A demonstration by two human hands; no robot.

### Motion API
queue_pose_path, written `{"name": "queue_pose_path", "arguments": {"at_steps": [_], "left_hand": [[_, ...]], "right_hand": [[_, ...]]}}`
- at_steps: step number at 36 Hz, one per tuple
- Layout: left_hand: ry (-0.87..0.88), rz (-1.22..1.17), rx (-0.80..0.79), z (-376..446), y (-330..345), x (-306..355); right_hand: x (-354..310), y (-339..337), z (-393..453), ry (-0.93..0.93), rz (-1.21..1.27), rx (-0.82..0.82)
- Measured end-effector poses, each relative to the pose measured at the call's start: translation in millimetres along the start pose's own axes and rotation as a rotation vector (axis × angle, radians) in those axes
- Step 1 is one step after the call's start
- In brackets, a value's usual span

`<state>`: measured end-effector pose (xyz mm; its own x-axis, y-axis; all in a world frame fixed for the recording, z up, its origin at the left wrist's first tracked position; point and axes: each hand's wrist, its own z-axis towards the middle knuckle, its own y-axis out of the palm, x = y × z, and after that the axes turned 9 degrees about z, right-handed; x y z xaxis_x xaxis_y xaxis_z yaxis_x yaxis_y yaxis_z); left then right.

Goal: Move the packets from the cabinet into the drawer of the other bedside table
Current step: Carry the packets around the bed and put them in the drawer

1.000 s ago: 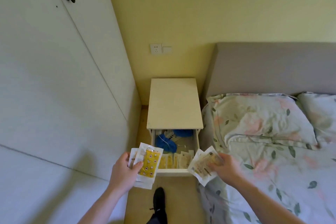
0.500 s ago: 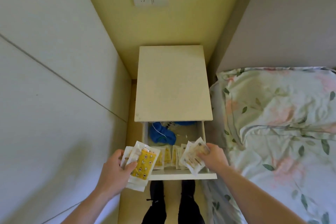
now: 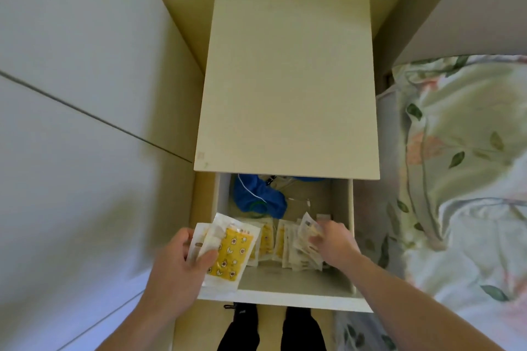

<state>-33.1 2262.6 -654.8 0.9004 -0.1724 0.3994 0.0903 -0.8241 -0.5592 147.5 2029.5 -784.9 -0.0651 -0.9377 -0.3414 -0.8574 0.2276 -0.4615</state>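
The cream bedside table (image 3: 288, 80) stands below me with its drawer (image 3: 285, 295) pulled out. My left hand (image 3: 174, 273) grips a fan of packets (image 3: 231, 251), the top one yellow with small printed figures, over the drawer's front left corner. My right hand (image 3: 333, 242) is down inside the drawer at the right, fingers curled round a few pale packets (image 3: 306, 232). Several more packets (image 3: 273, 242) stand in a row along the drawer's front half.
A blue cloth bundle (image 3: 256, 196) and a small clear bag (image 3: 298, 204) lie at the back of the drawer. White wardrobe doors (image 3: 71, 94) close in on the left. The bed with floral bedding (image 3: 462, 165) is at the right. My feet stand below the drawer front.
I have come closer and the view tilted further down. My right hand lowered its packets from above the drawer front into the drawer. My left hand keeps its packets at the front left corner.
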Motion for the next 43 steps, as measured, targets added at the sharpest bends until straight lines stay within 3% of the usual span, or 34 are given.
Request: {"name": "queue_pose_path", "arguments": {"at_steps": [13, 31, 36, 41, 43], "left_hand": [[-0.001, -0.006, -0.012, 5.9, 9.1, 10.5], [-0.003, -0.016, -0.056, 6.9, 19.8, 0.7], [-0.001, -0.08, -0.068, 4.1, 23.3, 0.2], [-0.035, -0.138, -0.089, 3.1, 26.6, -3.2], [-0.049, -0.145, -0.111, 2.5, 28.5, -3.8]], "right_hand": [[-4.5, -0.1, -2.3, -0.07, -0.301, -0.017], [-6.7, 34.2, -13.3, -0.058, -0.263, -0.131], [-12.4, 32.4, -34.7, -0.061, -0.026, -0.18], [-31.2, 31.0, -63.3, -0.014, 0.68, -0.305], [-41.1, 30.7, -75.0, 0.007, 0.84, -0.362]]}}
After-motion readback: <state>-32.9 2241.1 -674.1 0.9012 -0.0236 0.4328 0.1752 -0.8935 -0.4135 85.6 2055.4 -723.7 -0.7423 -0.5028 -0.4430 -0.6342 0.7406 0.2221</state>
